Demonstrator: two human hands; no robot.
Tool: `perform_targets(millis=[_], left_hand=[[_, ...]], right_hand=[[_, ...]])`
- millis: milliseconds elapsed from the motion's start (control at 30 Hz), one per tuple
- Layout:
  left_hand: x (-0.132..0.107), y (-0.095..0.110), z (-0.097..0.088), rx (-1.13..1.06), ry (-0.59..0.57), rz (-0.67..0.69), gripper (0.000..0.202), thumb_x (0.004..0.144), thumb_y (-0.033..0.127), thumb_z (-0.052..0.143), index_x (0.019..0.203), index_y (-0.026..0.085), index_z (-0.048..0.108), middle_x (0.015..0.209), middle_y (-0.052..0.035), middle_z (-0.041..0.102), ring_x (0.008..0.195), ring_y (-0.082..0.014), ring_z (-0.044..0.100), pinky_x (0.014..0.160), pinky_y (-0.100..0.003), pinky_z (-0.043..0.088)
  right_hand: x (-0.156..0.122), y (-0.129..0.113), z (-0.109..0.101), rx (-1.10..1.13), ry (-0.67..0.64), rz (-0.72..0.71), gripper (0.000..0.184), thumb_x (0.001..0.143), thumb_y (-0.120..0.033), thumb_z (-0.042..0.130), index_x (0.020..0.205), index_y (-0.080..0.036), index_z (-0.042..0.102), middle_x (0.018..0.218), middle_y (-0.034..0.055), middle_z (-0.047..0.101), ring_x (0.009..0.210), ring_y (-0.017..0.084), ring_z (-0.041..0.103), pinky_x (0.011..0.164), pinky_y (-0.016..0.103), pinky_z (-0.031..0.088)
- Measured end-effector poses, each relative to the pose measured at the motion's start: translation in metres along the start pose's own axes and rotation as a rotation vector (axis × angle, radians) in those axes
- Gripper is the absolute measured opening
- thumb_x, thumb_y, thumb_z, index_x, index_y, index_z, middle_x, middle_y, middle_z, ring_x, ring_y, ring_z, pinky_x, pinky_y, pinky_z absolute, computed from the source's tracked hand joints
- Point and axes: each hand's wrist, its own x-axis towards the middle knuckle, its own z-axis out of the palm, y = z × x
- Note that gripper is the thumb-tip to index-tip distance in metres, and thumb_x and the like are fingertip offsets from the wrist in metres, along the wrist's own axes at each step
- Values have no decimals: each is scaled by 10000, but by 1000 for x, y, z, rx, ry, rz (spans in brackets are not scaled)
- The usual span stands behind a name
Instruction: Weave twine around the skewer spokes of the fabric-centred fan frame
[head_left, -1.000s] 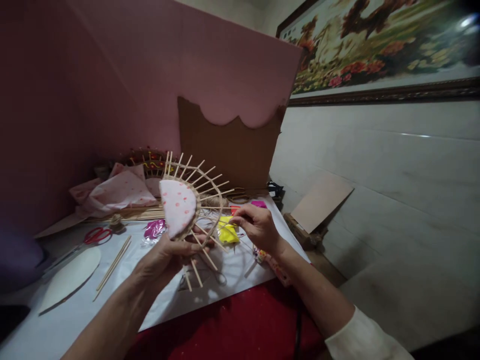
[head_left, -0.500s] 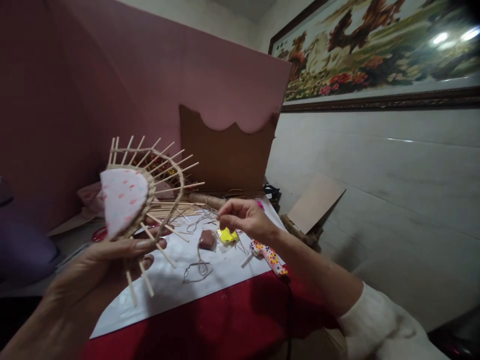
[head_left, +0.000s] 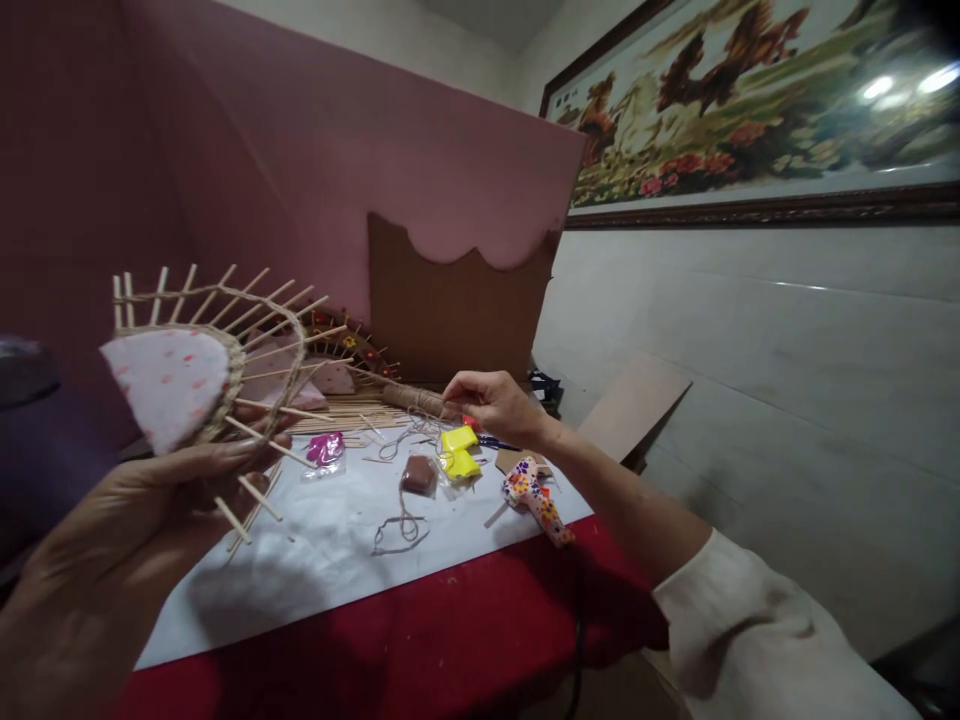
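Clamped in the left hand at the lower left of the frame: a half-woven basket frame, thumb and fingers closed tight on its lower rim. Raised clear of the table, tilted, with bare wooden spokes fanning out above and below the grip. Fixed to its near face, just above the thumb, a pink-spotted fabric half-disc. Stretched out to mid-frame, well apart from the frame, the right hand, fingers drawn narrow and bunched against the end of a jute twine roll; impossible to tell whether closed on the roll, on a strand, or only touching. Lying crosswise at the back of the white sheet, that roll, just beside a bundle of skewers. Below the right hand: yellow pieces, a brown block in clear wrap, a magenta packet, a flower-patterned glue gun and a loose twine loop. Under the sheet, red cloth. Behind, a scalloped cardboard panel against a pink board.
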Motion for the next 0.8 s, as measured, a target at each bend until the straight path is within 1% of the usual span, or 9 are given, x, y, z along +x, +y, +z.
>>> perform_targets(millis=[167, 233, 267, 333, 433, 533, 633, 700, 800], left_hand=[[8, -8, 18, -20, -76, -83, 429, 654, -131, 422, 958, 92, 627, 664, -75, 684, 549, -158, 665, 469, -209, 559], [12, -12, 25, -21, -105, -116, 423, 664, -139, 424, 973, 75, 618, 634, -71, 677, 547, -159, 663, 498, -222, 567], [15, -14, 27, -19, -116, -130, 415, 667, -140, 428, 973, 68, 617, 627, -70, 676, 542, -158, 661, 492, -217, 564], [21, -19, 28, -10, -124, -138, 408, 672, -137, 436, 977, 65, 617, 635, -67, 681, 536, -155, 660, 470, -204, 556], [30, -28, 24, -1, -117, -139, 415, 689, -131, 430, 997, 79, 612, 648, -55, 689, 573, -152, 673, 494, -194, 558], [36, -35, 16, 15, -108, -170, 408, 694, -126, 446, 1002, 89, 607, 648, -42, 693, 607, -143, 679, 537, -184, 560], [38, -40, 9, 40, -91, -184, 380, 690, -120, 463, 972, 89, 609, 645, -39, 701, 561, -133, 670, 495, -173, 548], [38, -41, 5, 26, -74, -178, 365, 687, -125, 459, 947, 79, 614, 625, -43, 701, 549, -130, 669, 488, -166, 543], [38, -42, -1, 19, -61, -176, 334, 683, -124, 466, 902, 71, 628, 616, -45, 700, 551, -131, 669, 487, -168, 542]], right_hand=[[4, 27, -4, -182, 62, 57, 120, 788, -164, 513, 804, -122, 624, 701, 17, 617, 611, 91, 508, 587, 218, 385], [-2, 28, -5, -228, 68, 66, 170, 782, -138, 510, 910, -124, 621, 840, 54, 648, 707, 120, 545, 660, 251, 414], [-8, 27, -7, -260, 80, 68, 230, 775, -119, 512, 984, -129, 607, 958, 76, 641, 796, 141, 553, 722, 279, 417], [-27, 24, -12, -482, 162, 75, 318, 800, -120, 485, 1107, -157, 560, 1159, 95, 573, 991, 197, 504, 850, 361, 375], [-71, 21, -18, -706, 247, 223, 278, 858, -161, 417, 1089, -184, 569, 1123, 79, 590, 1039, 245, 471, 862, 406, 355], [-119, 24, -12, -760, 128, 386, 271, 864, -278, 444, 1065, -143, 568, 1033, 115, 604, 946, 257, 523, 810, 391, 396], [-156, 32, 4, -758, -4, 456, 467, 765, -431, 579, 1115, -126, 531, 1050, 135, 585, 952, 283, 527, 821, 403, 402], [-168, 36, 13, -751, -35, 509, 467, 763, -402, 582, 1122, -111, 516, 1051, 143, 582, 950, 285, 535, 820, 408, 407], [-174, 40, 16, -711, -41, 532, 346, 800, -288, 518, 1109, -132, 518, 1078, 131, 584, 993, 267, 538, 850, 397, 399]])
